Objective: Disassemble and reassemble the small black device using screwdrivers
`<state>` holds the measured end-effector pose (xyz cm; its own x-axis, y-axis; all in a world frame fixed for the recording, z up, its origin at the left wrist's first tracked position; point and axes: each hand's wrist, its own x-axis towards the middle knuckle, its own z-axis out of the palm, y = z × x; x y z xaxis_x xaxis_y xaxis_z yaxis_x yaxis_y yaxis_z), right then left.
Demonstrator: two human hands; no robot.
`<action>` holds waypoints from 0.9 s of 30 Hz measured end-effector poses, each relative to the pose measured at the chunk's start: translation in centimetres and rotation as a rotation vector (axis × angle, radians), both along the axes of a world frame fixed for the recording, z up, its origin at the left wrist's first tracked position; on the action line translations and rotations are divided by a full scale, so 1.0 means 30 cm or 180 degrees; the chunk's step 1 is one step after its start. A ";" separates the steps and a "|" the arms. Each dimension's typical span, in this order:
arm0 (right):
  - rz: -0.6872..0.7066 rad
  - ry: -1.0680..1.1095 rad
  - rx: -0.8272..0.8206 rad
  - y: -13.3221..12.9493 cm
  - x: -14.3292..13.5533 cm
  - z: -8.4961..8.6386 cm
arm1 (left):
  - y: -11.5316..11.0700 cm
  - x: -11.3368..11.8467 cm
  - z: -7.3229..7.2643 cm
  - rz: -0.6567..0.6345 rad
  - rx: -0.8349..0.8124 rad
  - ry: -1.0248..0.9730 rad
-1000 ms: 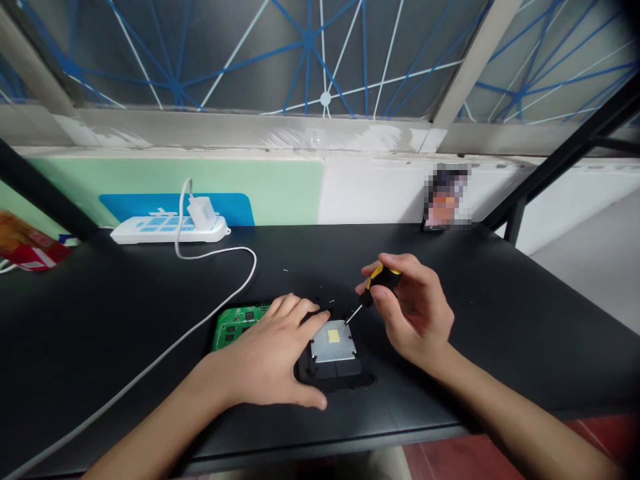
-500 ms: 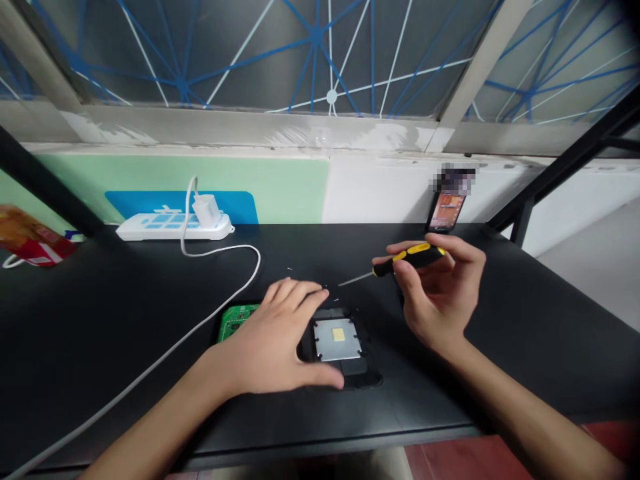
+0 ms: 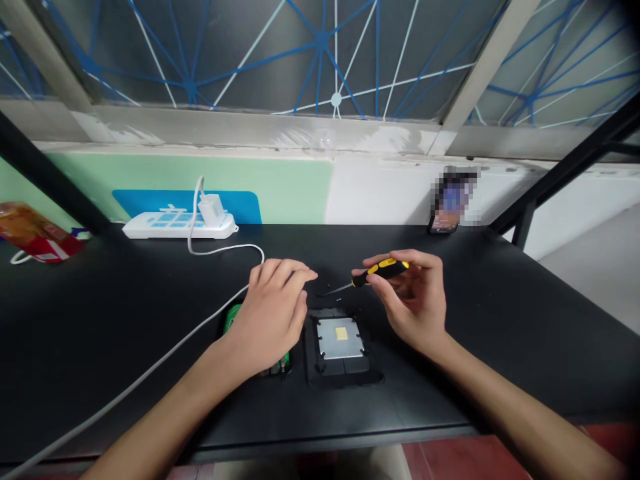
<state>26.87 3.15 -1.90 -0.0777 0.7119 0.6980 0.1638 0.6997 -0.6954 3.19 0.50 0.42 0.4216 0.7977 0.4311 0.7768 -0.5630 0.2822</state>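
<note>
While the right hand (image 3: 415, 300) is holding the screwdriver (image 3: 383, 269) at a low slant over the table (image 3: 515, 320), its fingers are clamping the black-and-yellow handle, and its thumb is pressing from the near side, presumably to steer the tip finely rather than forcefully. The tip is pointing left beyond the far edge of the black casing (image 3: 313, 367); whether it is touching a tiny dark speck there is too small to tell. A little pale screw (image 3: 339, 299) is lying just beside the shaft, loose on the table.

The left hand (image 3: 275, 313) is hanging palm down over the green circuit board (image 3: 233, 317), hiding most of it. Its index finger and thumb are standing apart, with nothing visible between them, and the index finger is reaching towards the screwdriver's tip, perhaps keeping ready nearby. The casing is lying flat between the hands, its metal plate (image 3: 330, 343) and yellow pad (image 3: 341, 333) facing up, which is likely keeping the plate's edges within easy reach.
</note>
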 end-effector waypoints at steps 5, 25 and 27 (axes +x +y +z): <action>0.0058 0.0018 -0.0052 0.000 -0.003 -0.009 | -0.002 0.003 -0.004 0.0013 -0.0019 0.0029; -0.0139 -0.0050 -0.0077 0.007 0.010 0.001 | -0.004 0.007 -0.016 -0.0086 -0.0120 0.0132; -0.0200 0.0005 -0.0078 0.009 0.011 0.016 | -0.003 0.008 -0.019 -0.0119 -0.0115 0.0130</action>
